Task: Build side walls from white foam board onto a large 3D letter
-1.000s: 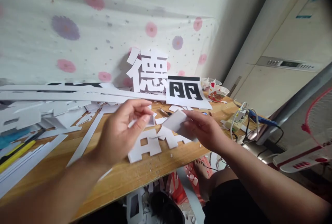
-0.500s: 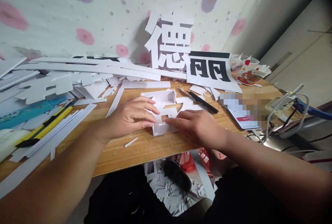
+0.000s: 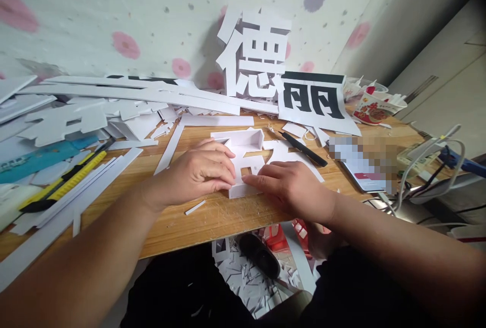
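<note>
A partly walled white foam-board character point(image 3: 246, 191) lies on the wooden table point(image 3: 212, 221) in front of me, with upright strips along its near and far edges. My left hand point(image 3: 199, 171) is closed at its left side, thumb and fingertips on the near-left corner. From the right, my right hand point(image 3: 292, 186) grips the near strip, its index finger along the inner side; the other fingers are partly hidden. A small white strip point(image 3: 195, 207) lies loose near my left hand. Just beyond my right hand is a black pen-like tool point(image 3: 304, 148).
A finished white character point(image 3: 254, 59) stands against the wall beside a printed sheet point(image 3: 315, 103). Foam-board offcuts point(image 3: 68, 118) and a yellow utility knife point(image 3: 64, 181) lie left. A phone point(image 3: 357, 166), paper bowl point(image 3: 375, 108) and cables point(image 3: 451, 140) are right. Scraps point(image 3: 243, 277) cover the floor.
My left fingers have drawn in closer around the near-left corner. My right hand stays nearly in place on the near strip. The whole view has shifted slightly.
</note>
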{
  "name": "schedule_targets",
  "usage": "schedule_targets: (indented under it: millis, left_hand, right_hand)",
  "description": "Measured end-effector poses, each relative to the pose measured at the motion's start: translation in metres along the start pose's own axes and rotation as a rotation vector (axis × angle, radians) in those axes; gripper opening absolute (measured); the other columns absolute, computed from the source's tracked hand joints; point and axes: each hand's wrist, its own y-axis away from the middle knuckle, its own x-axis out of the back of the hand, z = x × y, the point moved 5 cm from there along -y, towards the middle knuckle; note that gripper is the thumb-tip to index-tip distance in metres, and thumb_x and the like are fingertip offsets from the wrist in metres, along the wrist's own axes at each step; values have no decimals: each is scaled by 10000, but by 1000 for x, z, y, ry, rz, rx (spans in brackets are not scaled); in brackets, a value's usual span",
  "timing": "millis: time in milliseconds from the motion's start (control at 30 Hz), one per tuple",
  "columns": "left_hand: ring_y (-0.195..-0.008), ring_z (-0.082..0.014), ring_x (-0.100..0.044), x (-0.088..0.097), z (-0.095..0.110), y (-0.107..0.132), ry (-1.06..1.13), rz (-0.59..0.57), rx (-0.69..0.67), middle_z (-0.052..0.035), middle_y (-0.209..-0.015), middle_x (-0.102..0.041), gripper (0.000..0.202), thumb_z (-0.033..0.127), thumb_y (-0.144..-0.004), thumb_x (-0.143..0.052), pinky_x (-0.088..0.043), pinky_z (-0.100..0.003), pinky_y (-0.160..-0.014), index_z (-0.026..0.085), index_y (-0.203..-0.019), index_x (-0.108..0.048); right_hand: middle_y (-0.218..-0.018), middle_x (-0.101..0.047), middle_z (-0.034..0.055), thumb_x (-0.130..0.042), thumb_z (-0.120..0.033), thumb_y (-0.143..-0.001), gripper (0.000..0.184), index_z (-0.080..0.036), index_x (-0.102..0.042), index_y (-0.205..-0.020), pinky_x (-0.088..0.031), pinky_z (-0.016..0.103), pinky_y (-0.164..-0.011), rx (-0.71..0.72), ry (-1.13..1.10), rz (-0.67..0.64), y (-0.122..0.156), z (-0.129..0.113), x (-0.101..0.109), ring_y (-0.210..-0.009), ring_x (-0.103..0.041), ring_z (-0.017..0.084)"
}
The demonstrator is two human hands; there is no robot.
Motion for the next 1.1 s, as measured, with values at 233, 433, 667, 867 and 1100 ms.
schedule_targets:
  millis: [233,433,667,867,1100]
  left_hand:
    - [-1044,-187,-580,-1,0,0,0,-18,-43,11,-886,-727,72,210,-845,-648,-396,-410,-1017,250,-826,-706]
    - [-1026,-179,-577,-1,2,-1,-3,2,-77,17,-844,-719,60,206,-847,-647,-408,-386,-980,243,-827,-691]
    - [-1028,-182,-572,0,4,-1,-2,-22,-101,15,-875,-719,109,176,-863,-617,-395,-392,-975,252,-854,-695]
    - [-989,-182,-580,0,1,0,39,14,-128,5,-852,-717,112,159,-853,-627,-448,-373,-915,251,-864,-692]
    - [-934,-162,-602,-1,3,0,92,16,-145,-10,-862,-714,118,130,-842,-638,-486,-329,-855,232,-883,-681]
  right_hand:
    - [-825,-656,39,-449,-153,-935,309,-163,-628,-1186,-355,302,-572,26,19,26,1,-4,1,-666,-538,161]
    - [-789,-647,33,-437,-154,-935,307,-169,-645,-1161,-336,298,-555,11,4,46,0,-3,0,-640,-523,154]
    - [-779,-637,28,-446,-152,-916,317,-178,-644,-1162,-326,300,-552,9,8,67,0,-2,-1,-631,-515,150]
    - [-789,-647,33,-423,-146,-921,341,-179,-642,-1180,-332,298,-550,-5,-5,84,-1,-3,-1,-634,-523,149]
    - [-785,-641,29,-439,-149,-908,327,-179,-646,-1161,-328,301,-550,-21,-20,51,-2,-2,-1,-651,-523,155]
